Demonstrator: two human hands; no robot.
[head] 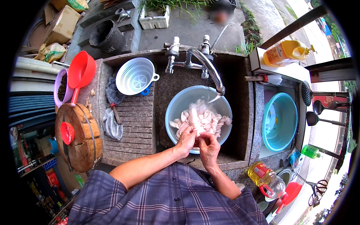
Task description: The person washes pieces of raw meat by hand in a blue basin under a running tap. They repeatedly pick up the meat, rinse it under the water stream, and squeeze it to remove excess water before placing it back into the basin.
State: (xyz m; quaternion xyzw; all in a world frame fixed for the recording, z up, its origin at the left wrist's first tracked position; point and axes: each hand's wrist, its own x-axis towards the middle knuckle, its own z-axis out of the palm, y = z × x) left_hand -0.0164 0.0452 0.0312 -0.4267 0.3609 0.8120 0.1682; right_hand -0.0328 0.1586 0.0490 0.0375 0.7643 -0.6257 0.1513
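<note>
A pale blue plastic basin [170,112] stands in the stone sink, holding many pinkish-white pieces that look like animal intestine [208,119]. Above the basin's near side, my left hand [185,140] and my right hand [209,147] pinch the near end of one long pale piece [194,116]. The fingertips of both hands almost meet on it. Water runs from the curved metal faucet [209,66] into the basin. What lies under my fingers is partly hidden.
Left of the basin, a white colander [135,76] and a wood-handled tool [116,113] lie on the ribbed drainboard [132,126]. A round wooden chopping block [84,137] stands farther left. At right are a turquoise basin [294,121], a brush [272,79] and an oil bottle [263,175].
</note>
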